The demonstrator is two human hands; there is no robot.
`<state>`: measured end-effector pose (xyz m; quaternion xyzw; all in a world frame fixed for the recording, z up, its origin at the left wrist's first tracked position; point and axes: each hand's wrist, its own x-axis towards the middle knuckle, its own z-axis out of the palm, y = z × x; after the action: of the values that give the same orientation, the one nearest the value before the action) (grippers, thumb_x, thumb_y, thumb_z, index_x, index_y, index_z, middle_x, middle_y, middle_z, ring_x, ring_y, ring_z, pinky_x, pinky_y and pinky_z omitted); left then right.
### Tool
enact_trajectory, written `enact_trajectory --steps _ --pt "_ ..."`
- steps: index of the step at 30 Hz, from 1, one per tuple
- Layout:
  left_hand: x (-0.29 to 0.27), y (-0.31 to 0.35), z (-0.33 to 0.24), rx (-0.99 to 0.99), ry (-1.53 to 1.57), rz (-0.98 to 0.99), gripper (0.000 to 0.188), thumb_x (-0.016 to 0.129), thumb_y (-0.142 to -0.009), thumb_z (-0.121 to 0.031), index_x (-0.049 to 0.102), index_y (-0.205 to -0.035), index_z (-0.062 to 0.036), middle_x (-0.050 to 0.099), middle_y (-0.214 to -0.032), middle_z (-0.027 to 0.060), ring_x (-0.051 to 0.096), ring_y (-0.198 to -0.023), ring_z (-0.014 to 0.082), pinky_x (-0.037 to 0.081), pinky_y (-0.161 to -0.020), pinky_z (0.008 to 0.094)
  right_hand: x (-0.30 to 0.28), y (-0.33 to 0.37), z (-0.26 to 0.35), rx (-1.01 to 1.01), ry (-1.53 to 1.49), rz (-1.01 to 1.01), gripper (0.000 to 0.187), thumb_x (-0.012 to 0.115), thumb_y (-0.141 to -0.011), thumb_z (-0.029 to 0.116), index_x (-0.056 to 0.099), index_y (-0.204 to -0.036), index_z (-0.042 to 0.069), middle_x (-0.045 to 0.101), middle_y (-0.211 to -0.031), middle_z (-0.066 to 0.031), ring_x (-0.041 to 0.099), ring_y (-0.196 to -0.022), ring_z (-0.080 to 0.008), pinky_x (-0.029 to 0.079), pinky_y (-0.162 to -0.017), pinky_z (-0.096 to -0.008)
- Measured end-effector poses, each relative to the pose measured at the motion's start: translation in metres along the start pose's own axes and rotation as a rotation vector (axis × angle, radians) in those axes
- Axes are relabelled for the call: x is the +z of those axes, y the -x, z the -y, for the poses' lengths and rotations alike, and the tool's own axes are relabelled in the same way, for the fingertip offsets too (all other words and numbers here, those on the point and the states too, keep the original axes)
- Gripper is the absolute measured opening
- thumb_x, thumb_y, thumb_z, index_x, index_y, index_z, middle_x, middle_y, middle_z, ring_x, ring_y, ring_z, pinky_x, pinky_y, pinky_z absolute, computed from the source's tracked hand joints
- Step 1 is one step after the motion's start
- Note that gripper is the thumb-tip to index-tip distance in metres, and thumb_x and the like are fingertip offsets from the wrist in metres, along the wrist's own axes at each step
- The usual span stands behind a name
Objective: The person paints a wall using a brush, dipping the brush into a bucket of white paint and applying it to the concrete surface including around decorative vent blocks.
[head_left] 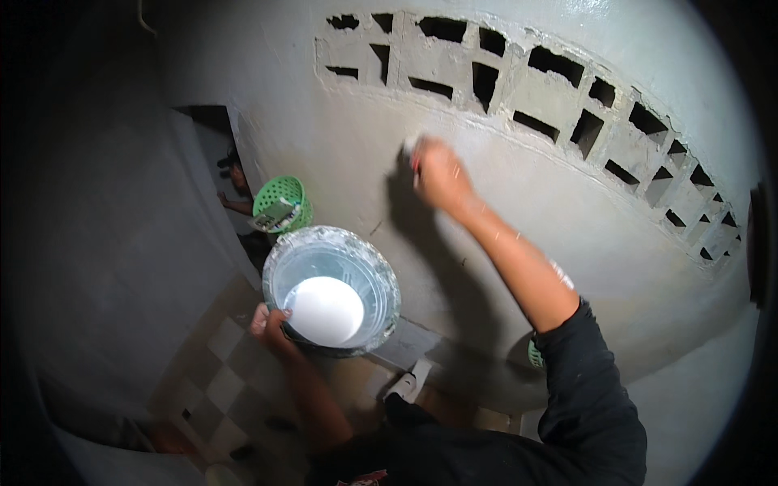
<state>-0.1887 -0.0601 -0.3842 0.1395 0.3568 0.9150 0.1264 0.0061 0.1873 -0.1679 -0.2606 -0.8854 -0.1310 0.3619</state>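
My left hand (271,322) grips the rim of a round bucket (381,283), its fingers closed over the near left edge. The bucket is tilted, its rim is crusted with dried paint, and white paint (326,311) lies in the bottom. My right hand (442,170) is raised at the wall (365,162), closed on a small paintbrush (411,151). Only a bit of red handle and a pale tip of the brush show, blurred by motion. White splashes mark my right forearm.
A row of pierced concrete vent blocks (494,57) runs along the upper wall. Beyond the bucket, a green perforated basket (284,194) holds small items. A person (237,178) is at the doorway on the left. Below are checkered floor tiles (223,389) and a white shoe (403,387).
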Motion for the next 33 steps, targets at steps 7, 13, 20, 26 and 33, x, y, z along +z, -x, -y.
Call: enact_trajectory --steps 7,13,20,26,33 --pt "-0.012 0.0 -0.005 0.037 -0.077 0.119 0.008 0.056 -0.072 -0.01 0.052 -0.074 -0.0019 0.057 -0.072 0.0062 0.054 -0.064 0.0157 0.046 -0.062 0.028 -0.007 -0.001 -0.019 -0.207 0.313 -0.353 0.025 0.067 -0.08 0.004 0.067 -0.104 -0.002 0.062 -0.123 -0.0197 0.062 -0.113 -0.0413 0.056 -0.091 -0.0461" --pt "-0.003 -0.001 0.009 -0.01 0.053 0.149 0.013 0.055 -0.069 -0.009 0.055 -0.078 0.0002 0.063 -0.08 0.0116 0.062 -0.07 0.0218 0.054 -0.068 0.0321 0.069 0.088 -0.043 -0.309 0.3 0.101 0.02 0.063 -0.086 0.009 0.069 -0.102 -0.002 0.063 -0.114 -0.0174 0.064 -0.111 -0.0382 0.058 -0.088 -0.047" --pt "-0.014 -0.009 0.01 0.04 0.05 0.158 0.02 0.054 -0.069 -0.007 0.061 -0.083 0.0042 0.066 -0.081 0.0144 0.064 -0.067 0.0232 0.056 -0.066 0.0322 -0.038 -0.003 -0.014 -0.081 -0.022 -0.158 0.022 0.064 -0.078 -0.002 0.067 -0.1 0.002 0.063 -0.109 -0.0185 0.061 -0.108 -0.0403 0.054 -0.091 -0.049" --pt "-0.007 -0.001 0.002 0.093 0.047 0.168 0.015 0.053 -0.072 -0.01 0.058 -0.079 0.002 0.065 -0.081 0.0111 0.063 -0.069 0.0206 0.055 -0.065 0.0312 -0.023 0.028 -0.003 0.144 -0.16 -0.328 0.029 0.066 -0.078 -0.001 0.067 -0.107 0.002 0.067 -0.103 -0.0175 0.065 -0.098 -0.0382 0.054 -0.09 -0.0435" --pt "-0.021 -0.005 -0.002 0.034 0.066 0.257 0.01 0.053 -0.071 -0.01 0.053 -0.074 0.0001 0.064 -0.076 0.0128 0.06 -0.064 0.0189 0.054 -0.063 0.0304 0.03 0.142 0.07 0.871 -1.43 -0.333 0.009 0.064 -0.097 0.0 0.067 -0.105 -0.004 0.069 -0.1 -0.0069 0.069 -0.091 -0.0154 0.06 -0.078 -0.0286"
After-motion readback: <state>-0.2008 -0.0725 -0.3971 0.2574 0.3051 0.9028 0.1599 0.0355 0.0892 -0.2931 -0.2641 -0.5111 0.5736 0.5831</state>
